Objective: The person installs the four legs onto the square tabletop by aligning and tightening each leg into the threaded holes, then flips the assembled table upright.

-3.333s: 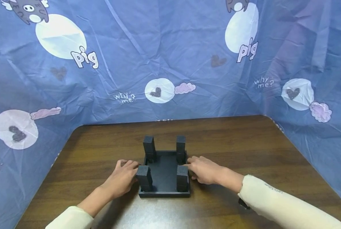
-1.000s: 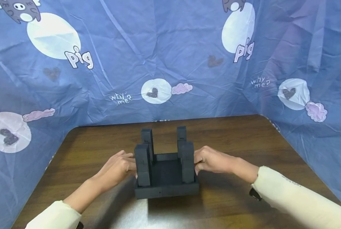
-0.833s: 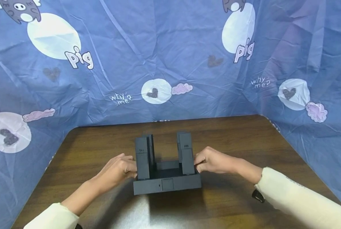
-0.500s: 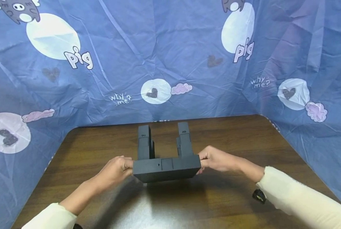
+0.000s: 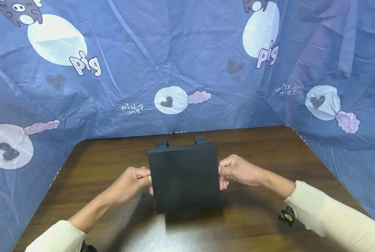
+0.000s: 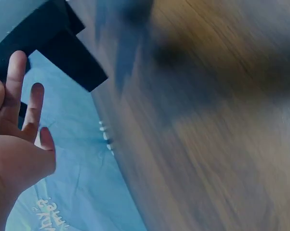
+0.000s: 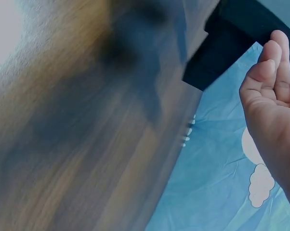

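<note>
A small black table (image 5: pixel 185 176) hangs over the wooden tabletop in the head view. Its flat square face is turned toward me, and its block legs point away, mostly hidden. Two leg tips (image 5: pixel 163 143) show past its upper edge. My left hand (image 5: pixel 132 183) pinches its left edge between thumb and fingers. On the opposite edge, my right hand (image 5: pixel 238 170) grips in the same way. One leg (image 6: pixel 75 57) sticks out beyond the fingers in the left wrist view. In the right wrist view another leg (image 7: pixel 216 57) slants down toward the wood.
The brown wooden tabletop (image 5: pixel 112 154) lies beneath, with the small table's shadow on it. Blue printed cloth (image 5: pixel 187 63) stands behind and at both sides. A black wrist camera (image 5: pixel 287 216) hangs below the right sleeve.
The small black table has risen off the tabletop and been tipped over away from me. Its legs pointed up before; now its flat face shows. Both hands have kept hold of its sides.
</note>
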Motion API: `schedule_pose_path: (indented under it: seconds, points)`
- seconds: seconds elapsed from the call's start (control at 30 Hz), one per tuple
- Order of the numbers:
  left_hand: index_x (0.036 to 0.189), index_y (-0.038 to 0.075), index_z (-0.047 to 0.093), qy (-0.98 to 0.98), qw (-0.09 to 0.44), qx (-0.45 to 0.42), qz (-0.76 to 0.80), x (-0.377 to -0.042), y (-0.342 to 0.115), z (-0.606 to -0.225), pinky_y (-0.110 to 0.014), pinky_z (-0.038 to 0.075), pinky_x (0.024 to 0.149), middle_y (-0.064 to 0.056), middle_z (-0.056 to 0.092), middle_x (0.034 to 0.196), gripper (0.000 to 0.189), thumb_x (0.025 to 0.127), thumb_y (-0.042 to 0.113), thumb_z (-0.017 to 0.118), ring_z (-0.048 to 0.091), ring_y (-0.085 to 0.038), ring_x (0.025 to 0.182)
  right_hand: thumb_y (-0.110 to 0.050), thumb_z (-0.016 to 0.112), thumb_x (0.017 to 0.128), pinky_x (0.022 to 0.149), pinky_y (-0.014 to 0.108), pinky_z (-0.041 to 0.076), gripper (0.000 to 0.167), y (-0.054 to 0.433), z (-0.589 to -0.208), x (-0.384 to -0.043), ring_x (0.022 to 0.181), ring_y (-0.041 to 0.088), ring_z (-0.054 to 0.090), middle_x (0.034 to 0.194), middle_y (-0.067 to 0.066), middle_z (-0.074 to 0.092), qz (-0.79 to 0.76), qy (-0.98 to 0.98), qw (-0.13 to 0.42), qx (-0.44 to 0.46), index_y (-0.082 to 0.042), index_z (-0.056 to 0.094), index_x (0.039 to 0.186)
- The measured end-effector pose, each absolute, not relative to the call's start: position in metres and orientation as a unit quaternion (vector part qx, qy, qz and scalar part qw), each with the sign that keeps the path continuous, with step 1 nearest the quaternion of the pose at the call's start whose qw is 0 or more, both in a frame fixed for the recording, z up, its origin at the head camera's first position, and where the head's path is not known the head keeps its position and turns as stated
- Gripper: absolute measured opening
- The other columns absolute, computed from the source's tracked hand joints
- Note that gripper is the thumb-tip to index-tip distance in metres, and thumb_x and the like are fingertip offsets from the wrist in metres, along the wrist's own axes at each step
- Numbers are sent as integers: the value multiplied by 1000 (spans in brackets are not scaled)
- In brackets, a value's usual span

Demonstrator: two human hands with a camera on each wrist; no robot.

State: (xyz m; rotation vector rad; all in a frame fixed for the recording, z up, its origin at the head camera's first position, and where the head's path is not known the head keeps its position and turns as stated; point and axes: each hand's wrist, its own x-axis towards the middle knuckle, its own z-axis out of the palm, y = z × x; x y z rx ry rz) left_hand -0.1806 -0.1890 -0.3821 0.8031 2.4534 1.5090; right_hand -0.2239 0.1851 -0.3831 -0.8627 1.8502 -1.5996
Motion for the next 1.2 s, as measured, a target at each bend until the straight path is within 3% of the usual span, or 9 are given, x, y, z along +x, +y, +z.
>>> schedule_pose_path:
  seconds: [0.2,0.37,0.5,0.63,0.77,0.87,1.1,1.2]
  points:
    - [84,-2,71,798,134,194,554,-181,-185,-378,-36,45,96,-6,69,76,33,107,13,54,67,-21,92,-8,43,111,64,24,51,39,183,-381,-224,62,12,63,67,6,69,-650,647,301,-260,-3,62,77]
    - [76,6,67,788,170,129,578,-181,-177,-376,-55,27,112,-4,67,82,43,111,21,48,59,-24,115,-17,40,114,61,22,50,43,183,-382,-223,58,9,62,64,3,67,-666,639,315,-220,-7,65,80]
    - [70,13,63,776,206,84,590,-180,-172,-377,-64,15,116,-1,67,95,49,112,30,45,48,-32,133,-19,38,114,57,19,49,46,182,-387,-222,55,7,61,62,2,65,-677,639,324,-168,-7,63,78]
    - [69,17,62,755,235,63,609,-178,-167,-382,-66,13,114,3,66,85,50,113,31,43,51,-29,127,-19,38,114,51,16,47,46,181,-392,-221,51,5,59,58,0,62,-686,642,320,-122,-8,59,75]
    - [71,20,63,738,246,44,627,-177,-165,-387,-63,15,113,6,61,68,48,113,30,42,56,-18,111,-17,37,114,48,15,46,46,179,-396,-221,48,5,57,57,0,60,-690,642,319,-105,-8,58,73]
    - [70,22,63,737,245,35,628,-177,-165,-391,-57,19,109,7,60,66,48,113,29,42,53,-16,105,-17,37,114,48,15,46,47,178,-398,-221,48,5,57,57,0,60,-689,642,322,-96,-8,58,72]
    - [71,22,63,729,250,14,637,-176,-165,-402,-67,11,110,5,60,67,48,113,31,42,43,-32,127,-17,36,114,47,15,45,50,178,-407,-222,46,5,57,55,-1,59,-691,636,332,-89,-8,59,70]
    - [73,21,62,727,252,11,639,-176,-165,-405,-70,8,110,5,60,66,46,113,31,42,43,-33,128,-18,36,114,48,15,45,50,178,-410,-222,47,5,56,56,-1,59,-691,635,334,-91,-8,58,70]
